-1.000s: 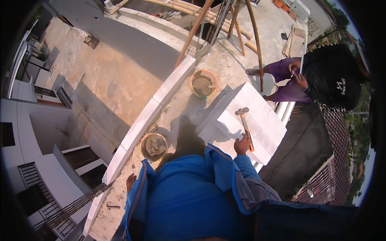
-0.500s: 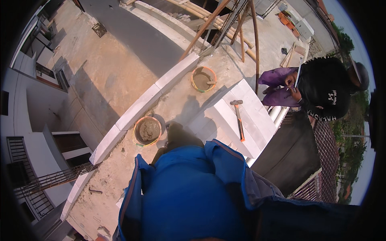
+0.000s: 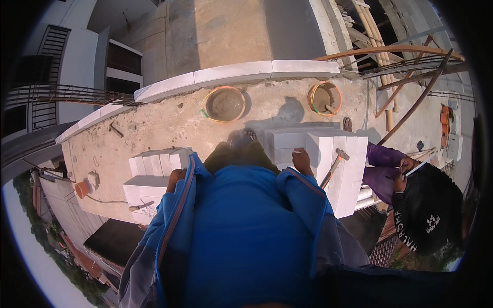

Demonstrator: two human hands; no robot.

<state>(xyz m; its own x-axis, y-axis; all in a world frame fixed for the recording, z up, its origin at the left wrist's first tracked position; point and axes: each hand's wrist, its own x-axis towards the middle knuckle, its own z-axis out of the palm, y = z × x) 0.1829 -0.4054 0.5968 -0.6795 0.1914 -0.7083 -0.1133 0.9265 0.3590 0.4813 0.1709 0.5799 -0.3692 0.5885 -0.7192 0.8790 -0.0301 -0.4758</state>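
- The right hand (image 3: 302, 161) is resting on the stack of white lightweight masonry blocks (image 3: 318, 154) at the concrete slab's right edge, fingers curled on the top block.
- The left hand (image 3: 175, 177) is mostly hidden by its blue sleeve; I cannot tell its fingers' state.
- The blocks are looking stiff, bulky and crumbly-edged; gripping both ends seems safest.
- A wooden-handled hammer (image 3: 334, 165) is lying just beside the right hand.

Rooftop building site: white blocks (image 3: 328, 154), mortar pans (image 3: 224, 104), bamboo scaffolding (image 3: 411, 51)
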